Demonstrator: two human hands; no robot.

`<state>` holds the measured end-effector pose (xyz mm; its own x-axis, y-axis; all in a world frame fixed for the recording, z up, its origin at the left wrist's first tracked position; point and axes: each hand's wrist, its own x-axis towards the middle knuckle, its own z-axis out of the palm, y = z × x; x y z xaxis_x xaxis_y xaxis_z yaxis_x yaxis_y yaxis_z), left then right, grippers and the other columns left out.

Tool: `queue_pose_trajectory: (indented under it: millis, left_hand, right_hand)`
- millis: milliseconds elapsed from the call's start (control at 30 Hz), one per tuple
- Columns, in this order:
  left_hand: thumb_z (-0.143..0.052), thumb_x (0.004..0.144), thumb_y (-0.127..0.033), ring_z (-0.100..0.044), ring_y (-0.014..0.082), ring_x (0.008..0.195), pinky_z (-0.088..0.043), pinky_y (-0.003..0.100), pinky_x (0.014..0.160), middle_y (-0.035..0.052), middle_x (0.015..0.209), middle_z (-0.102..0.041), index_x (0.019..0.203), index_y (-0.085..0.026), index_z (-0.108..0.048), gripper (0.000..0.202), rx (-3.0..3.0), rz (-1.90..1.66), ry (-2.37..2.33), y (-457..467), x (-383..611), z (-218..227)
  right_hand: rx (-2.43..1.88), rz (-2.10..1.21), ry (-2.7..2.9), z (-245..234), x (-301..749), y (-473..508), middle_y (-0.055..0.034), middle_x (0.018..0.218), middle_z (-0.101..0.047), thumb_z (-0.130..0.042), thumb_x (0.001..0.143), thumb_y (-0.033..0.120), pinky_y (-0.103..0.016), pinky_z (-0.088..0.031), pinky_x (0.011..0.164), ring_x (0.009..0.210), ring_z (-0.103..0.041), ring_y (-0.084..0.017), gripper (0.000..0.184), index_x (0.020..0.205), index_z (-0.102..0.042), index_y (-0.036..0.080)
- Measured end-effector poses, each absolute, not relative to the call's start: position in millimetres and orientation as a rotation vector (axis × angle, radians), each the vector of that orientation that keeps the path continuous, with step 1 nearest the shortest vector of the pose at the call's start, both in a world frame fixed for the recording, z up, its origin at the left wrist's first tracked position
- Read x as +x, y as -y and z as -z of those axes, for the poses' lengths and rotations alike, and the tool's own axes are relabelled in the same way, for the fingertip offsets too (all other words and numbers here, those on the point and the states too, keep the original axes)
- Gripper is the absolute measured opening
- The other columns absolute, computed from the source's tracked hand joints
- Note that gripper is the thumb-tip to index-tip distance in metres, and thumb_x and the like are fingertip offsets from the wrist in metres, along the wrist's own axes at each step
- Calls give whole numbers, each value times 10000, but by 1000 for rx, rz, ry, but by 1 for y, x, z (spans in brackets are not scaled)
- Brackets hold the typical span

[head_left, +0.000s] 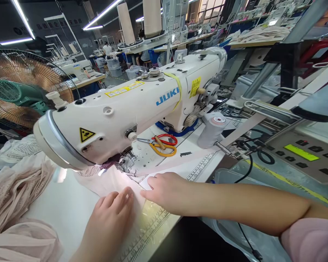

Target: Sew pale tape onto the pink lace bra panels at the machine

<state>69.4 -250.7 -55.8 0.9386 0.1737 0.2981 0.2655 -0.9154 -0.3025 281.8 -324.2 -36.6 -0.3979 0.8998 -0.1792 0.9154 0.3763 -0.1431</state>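
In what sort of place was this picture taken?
Probably a garment-sewing workshop: a JUKI sewing machine stands in front, pale pink fabric is piled beside it, and more sewing machines appear in the background.

Blue "JUKI" lettering (167, 96) and a warning triangle (86, 135) mark the central sewing machine (125, 109); a background machine (77, 70), upper left, reads "JUKI".

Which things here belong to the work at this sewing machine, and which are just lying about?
Apparently in use:
- white sewing machine
- pale pink fabric under its head, left hand on it, right hand at its edge

Apparently just lying about:
- scissors, untouched
- small dark strip
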Motion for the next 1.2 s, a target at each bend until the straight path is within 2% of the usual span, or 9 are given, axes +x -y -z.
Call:
queue_pose_trajectory:
  millis: [100, 167, 267, 333, 533, 700, 900, 1067, 1200]
  left_hand:
    - [-392, 905, -112, -657, 238, 911, -601, 396, 733, 59, 1087, -711, 1046, -126, -662, 305, -2746, 409, 254, 245, 67, 59]
    - [-348, 909, -81, -655, 226, 961, -596, 370, 803, 78, 1076, -711, 1056, -104, -656, 342, -2750, 403, 181, 243, 67, 60]
    - [-296, 920, -63, -673, 195, 940, -600, 289, 772, 86, 1031, -724, 1045, -97, -658, 385, -2725, 401, 129, 242, 67, 60]
    - [-291, 934, -81, -679, 192, 933, -604, 273, 745, 79, 1039, -725, 1045, -116, -663, 389, -2720, 393, 124, 240, 67, 59]
    - [-403, 946, -225, -650, 256, 1031, -602, 371, 803, 119, 1120, -695, 1059, -121, -673, 311, -2820, 322, 179, 231, 60, 60]
    - [-454, 932, -252, -644, 284, 1042, -564, 457, 842, 120, 1134, -689, 1086, -133, -661, 284, -2835, 287, 172, 219, 55, 59]
    - [-417, 951, -221, -648, 268, 1041, -531, 443, 859, 91, 1150, -690, 1084, -169, -658, 281, -2802, 302, 192, 203, 50, 61]
    - [-404, 944, -205, -633, 276, 1074, -518, 470, 896, 88, 1183, -679, 1135, -173, -645, 309, -2843, 252, 209, 190, 47, 63]
    - [-404, 935, -194, -624, 285, 1089, -524, 464, 877, 95, 1191, -674, 1141, -180, -647, 320, -2879, 240, 250, 182, 48, 64]
  right_hand:
    - [1675, 345, -2531, 36, 279, 319, -83, 862, -610, -486, 837, 126, -261, -226, 490, 698, -562, -187, 266, 1062, -609, 199]
    - [1676, 355, -2529, 37, 279, 314, -81, 863, -619, -495, 836, 135, -260, -247, 493, 707, -578, -192, 279, 1082, -610, 201]
    - [1689, 355, -2562, 41, 278, 307, -75, 892, -634, -500, 835, 151, -264, -284, 498, 744, -608, -205, 325, 1139, -597, 212]
    - [1700, 354, -2572, 42, 277, 303, -74, 945, -643, -502, 835, 151, -264, -315, 508, 785, -624, -206, 339, 1157, -587, 217]
    - [1735, 331, -2483, 37, 268, 292, -47, 928, -667, -500, 844, 137, -270, -356, 488, 775, -653, -214, 341, 1167, -564, 223]
    - [1705, 376, -2399, 35, 260, 283, -55, 878, -683, -535, 796, 107, -300, -421, 497, 757, -669, -253, 481, 1268, -499, 187]
    - [1700, 421, -2285, 29, 250, 274, -127, 890, -703, -526, 824, 105, -354, -497, 610, 820, -675, -280, 650, 1442, -327, 138]
    - [1698, 500, -2220, 18, 242, 270, -171, 958, -700, -538, 842, 130, -407, -528, 690, 909, -663, -309, 723, 1489, -220, 71]
    - [1698, 534, -2195, 15, 236, 267, -187, 1012, -692, -585, 820, 119, -418, -531, 734, 938, -659, -312, 748, 1484, -244, 71]
